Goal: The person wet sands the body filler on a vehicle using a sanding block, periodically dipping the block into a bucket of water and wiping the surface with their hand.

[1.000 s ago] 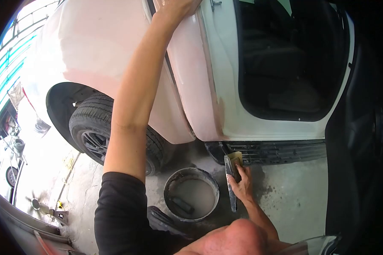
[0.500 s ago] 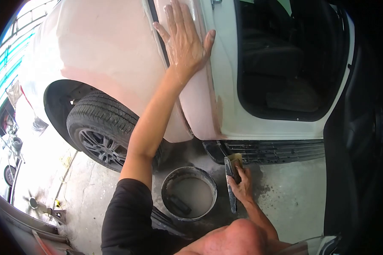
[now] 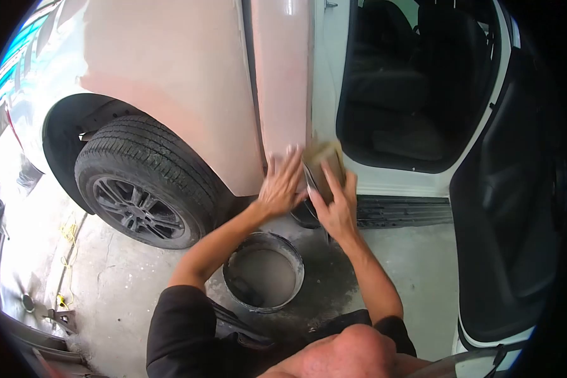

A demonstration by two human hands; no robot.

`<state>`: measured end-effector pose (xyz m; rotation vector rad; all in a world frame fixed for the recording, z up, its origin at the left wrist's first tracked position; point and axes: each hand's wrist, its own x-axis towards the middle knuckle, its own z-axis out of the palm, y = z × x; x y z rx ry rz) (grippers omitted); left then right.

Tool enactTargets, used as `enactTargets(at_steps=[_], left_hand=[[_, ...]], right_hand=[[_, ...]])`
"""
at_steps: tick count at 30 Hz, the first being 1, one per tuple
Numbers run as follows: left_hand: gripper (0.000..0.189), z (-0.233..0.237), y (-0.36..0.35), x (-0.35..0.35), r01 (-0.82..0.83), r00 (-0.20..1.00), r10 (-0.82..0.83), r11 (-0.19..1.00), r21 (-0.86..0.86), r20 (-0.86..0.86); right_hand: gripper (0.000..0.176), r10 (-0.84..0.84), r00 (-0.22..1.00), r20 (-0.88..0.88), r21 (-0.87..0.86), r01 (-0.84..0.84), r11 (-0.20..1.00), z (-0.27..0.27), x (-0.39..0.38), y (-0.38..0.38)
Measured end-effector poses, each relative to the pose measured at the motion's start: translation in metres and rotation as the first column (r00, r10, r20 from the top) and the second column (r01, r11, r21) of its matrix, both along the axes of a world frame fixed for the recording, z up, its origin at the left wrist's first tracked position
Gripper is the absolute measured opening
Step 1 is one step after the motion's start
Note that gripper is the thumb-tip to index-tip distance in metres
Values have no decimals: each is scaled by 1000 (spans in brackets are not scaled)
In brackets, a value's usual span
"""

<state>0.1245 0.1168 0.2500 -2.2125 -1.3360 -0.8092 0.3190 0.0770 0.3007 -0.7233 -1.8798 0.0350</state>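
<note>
My left hand point(image 3: 283, 184) lies with its fingers outstretched against the lower end of the pinkish, primer-coated pillar panel point(image 3: 283, 82) of the car. Beside it, my right hand point(image 3: 337, 200) grips a sanding block point(image 3: 325, 169) with brownish sandpaper on it. Held up near the bottom corner of the door opening, the block is slightly blurred by motion. Its left edge comes right up to the left fingertips. Below both hands, a round dark bucket point(image 3: 300, 268) of cloudy grey water stands on the floor, a dark object lying inside.
A wheel point(image 3: 142, 189) and a pinkish fender point(image 3: 176, 82) are on the left. A black running board point(image 3: 403, 211) extends below the door opening, and the open door point(image 3: 510, 252) stands on the right. A yellow cord point(image 3: 69, 233) and a small fan point(image 3: 28, 302) are at lower left.
My left hand has come down from high on the panel to its lower end. My right hand has raised the sanding block from beside the bucket up to the panel.
</note>
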Motion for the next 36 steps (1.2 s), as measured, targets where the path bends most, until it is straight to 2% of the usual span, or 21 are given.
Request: enactTargets(at_steps=[2,3,4,5,6,7,9,12,15,18,19,21,24,26,27,28,31,32,33,35,36], left_hand=[[79,-66,-29,-15,233,971,-230,972,-37,69],[75,-99,-48,-24,354,930,-345,934,-55,124],[54,-128,-71,-31,345,935,-327,927,-147,135],[35,-159,-88,-43,387,920,-323,838,-384,222],[29,-184,-112,-54,314,948,-225,776,-547,225],[30,-213,-124,-60,126,991,-38,556,-821,126],[33,-240,-142,-72,31,998,42,372,-928,50],[37,-331,-134,-84,11,999,42,341,-940,27],[48,-403,-109,-82,26,984,-178,222,-975,-14],[49,-420,-95,-67,-112,958,-243,165,-980,-150],[50,-422,-99,-66,-86,975,-191,158,-984,-115],[53,-423,-99,-62,-21,997,-70,160,-987,-33],[62,-460,-71,-58,-151,957,-269,-131,-980,-111],[66,-458,-80,-49,-199,945,-257,44,-979,-204],[68,-455,-87,-47,-224,938,-241,130,-966,-250],[68,-453,-93,-48,-209,943,-238,129,-969,-235],[69,-446,-98,-48,-173,944,-273,69,-983,-185],[69,-445,-97,-48,-173,942,-280,61,-983,-183],[69,-441,-97,-45,-170,940,-290,61,-983,-181],[69,-436,-95,-43,-176,936,-300,56,-983,-184],[69,-433,-92,-42,-178,934,-303,63,-982,-189]], right_hand=[[70,-52,999,15,258,46,965,46,-34,22],[72,-100,995,21,318,88,944,66,-52,34],[74,-151,988,22,379,131,916,83,-69,44],[77,-242,970,4,433,216,875,97,-85,54],[79,-330,944,-21,482,299,823,108,-100,66],[81,-415,909,-49,525,377,763,110,-109,73],[85,-486,873,-43,542,429,723,88,-114,88],[86,-532,847,11,558,436,706,26,-105,93],[88,-545,837,49,563,427,707,40,-100,89],[80,-569,822,30,701,389,598,161,-102,90],[63,-537,842,-53,745,392,540,210,-109,100],[58,-561,819,-124,708,469,528,293,-124,91],[55,-508,843,-175,728,459,510,298,-130,94],[60,-597,797,-94,742,456,492,215,-120,93],[65,-590,807,-38,738,421,528,162,-111,96],[70,-513,858,3,723,353,594,115,-100,96],[69,-544,839,28,758,337,559,114,-95,88],[66,-583,812,3,758,378,531,137,-93,95],[63,-619,785,-13,763,408,501,196,-100,93],[55,-479,871,-107,775,375,508,306,-113,100],[56,-497,863,-92,500,472,726,334,-134,46]])
